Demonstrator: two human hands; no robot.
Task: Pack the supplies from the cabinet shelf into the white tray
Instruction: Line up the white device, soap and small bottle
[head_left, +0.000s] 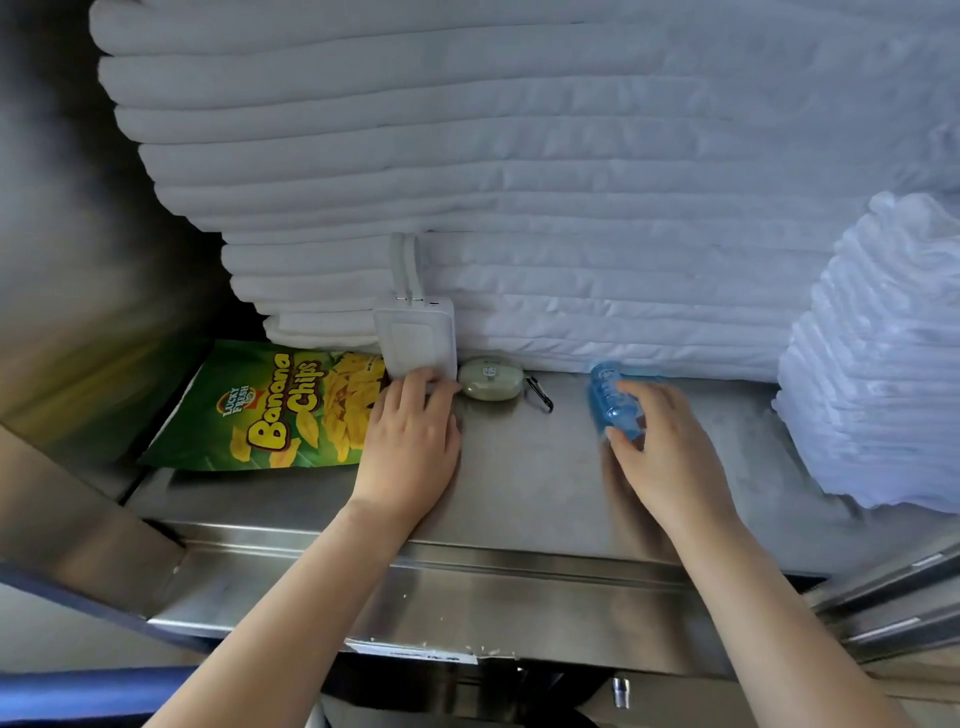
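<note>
On the steel cabinet shelf (519, 467) a white power bank (415, 335) with a looped cable leans against the folded linen. My left hand (410, 447) grips its lower end. A small blue bottle (613, 402) lies to the right, and my right hand (670, 452) holds it with curled fingers. Between them sits a pale green earbud case (491, 378) with a black clip (540, 397). A green banana chips bag (270, 410) lies flat at the left. The white tray is not in view.
A tall stack of folded white linen (519, 156) fills the back of the shelf. A smaller pile of white cloths (878, 364) stands at the right. The shelf's front lip (467, 587) runs across below my wrists.
</note>
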